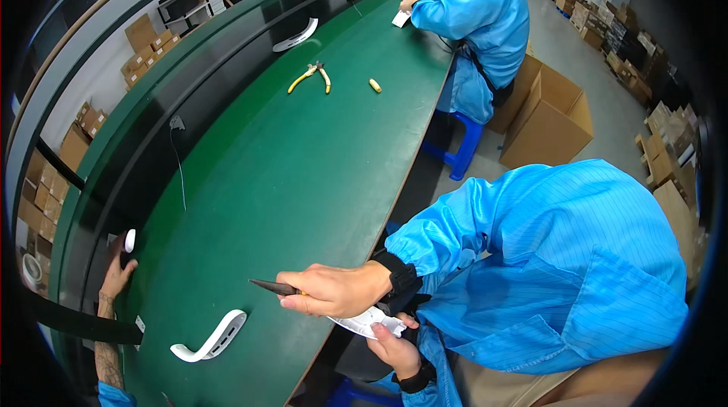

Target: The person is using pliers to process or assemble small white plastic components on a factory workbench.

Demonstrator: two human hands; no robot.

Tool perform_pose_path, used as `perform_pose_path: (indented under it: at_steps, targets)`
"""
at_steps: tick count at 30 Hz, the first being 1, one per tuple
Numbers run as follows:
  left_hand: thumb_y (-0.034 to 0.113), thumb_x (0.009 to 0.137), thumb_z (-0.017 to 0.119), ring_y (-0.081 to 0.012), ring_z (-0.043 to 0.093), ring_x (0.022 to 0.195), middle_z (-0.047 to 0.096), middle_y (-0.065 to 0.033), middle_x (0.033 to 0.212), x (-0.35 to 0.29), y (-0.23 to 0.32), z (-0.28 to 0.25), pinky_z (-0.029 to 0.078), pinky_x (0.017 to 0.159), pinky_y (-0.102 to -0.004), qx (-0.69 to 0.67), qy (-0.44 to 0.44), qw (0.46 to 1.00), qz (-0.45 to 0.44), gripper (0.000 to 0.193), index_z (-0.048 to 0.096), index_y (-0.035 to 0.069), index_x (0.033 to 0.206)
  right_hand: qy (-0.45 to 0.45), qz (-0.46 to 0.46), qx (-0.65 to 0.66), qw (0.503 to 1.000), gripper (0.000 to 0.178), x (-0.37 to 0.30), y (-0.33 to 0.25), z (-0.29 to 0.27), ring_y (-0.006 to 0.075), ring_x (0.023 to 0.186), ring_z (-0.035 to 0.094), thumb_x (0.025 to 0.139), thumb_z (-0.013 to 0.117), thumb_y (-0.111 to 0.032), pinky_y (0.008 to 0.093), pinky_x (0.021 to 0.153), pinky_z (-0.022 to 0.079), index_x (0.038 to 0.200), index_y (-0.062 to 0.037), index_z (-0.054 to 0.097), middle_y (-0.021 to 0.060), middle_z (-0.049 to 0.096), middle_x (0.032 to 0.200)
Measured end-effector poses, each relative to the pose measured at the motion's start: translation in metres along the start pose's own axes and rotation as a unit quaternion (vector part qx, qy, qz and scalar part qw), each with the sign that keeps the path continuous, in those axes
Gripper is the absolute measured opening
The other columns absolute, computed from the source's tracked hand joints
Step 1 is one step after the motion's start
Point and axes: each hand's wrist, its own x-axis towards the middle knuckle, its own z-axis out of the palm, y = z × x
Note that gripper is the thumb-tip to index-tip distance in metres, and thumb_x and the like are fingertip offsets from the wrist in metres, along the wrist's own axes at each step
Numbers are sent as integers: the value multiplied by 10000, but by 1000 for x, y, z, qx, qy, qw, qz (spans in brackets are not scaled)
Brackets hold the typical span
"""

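My right hand (334, 291) is closed around dark, pointed needle-nose pliers (271, 286) with a little yellow-orange at the grip. Their tip points left over the green bench (303, 172). Just below, my left hand (396, 350) grips a white curved plastic part (369, 321) near the bench's edge. The right hand and wrist cover some of that part, so whether the two hands touch cannot be told. A similar white curved part with dark slots (220, 340) lies on the bench to the left of my hands.
Farther up the bench lie yellow-handled pliers (311, 78), a small yellow piece (375, 86) and another white curved part (296, 37). Another person's hand (115, 276) holds a white piece at the far left. A co-worker (485, 12) sits beyond, beside an open carton (547, 115).
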Motion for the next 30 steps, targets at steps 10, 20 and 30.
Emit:
perform_pose_path:
  at_steps: [10, 20, 30]
  targets:
    - [395, 1017, 352, -211, 531, 552, 548, -153, 649, 0, 4, -1, 444, 521, -316, -12, -10, 1000, -16, 475, 429, -63, 1118, 18, -3, -46, 999, 284, 1, 4, 7, 272, 497, 479, 1005, 437, -257, 386, 487, 385, 914, 11, 425, 120, 481, 576]
    - [343, 1023, 306, -208, 539, 569, 557, -139, 664, 2, 1, -1, 446, 542, -310, -3, 11, 999, -42, 448, 501, -50, 930, 112, -94, -120, 982, 189, 3, 13, 24, 263, 506, 497, 994, 470, -195, 358, 505, 404, 963, -10, 450, 98, 489, 589]
    - [380, 1011, 354, -197, 528, 540, 547, -128, 629, -3, 6, 3, 437, 525, -293, -16, 24, 999, -22, 449, 488, -45, 958, 92, 23, -2, 995, 234, -1, -4, 10, 192, 496, 476, 1001, 464, -220, 341, 483, 384, 908, -9, 429, 83, 487, 582]
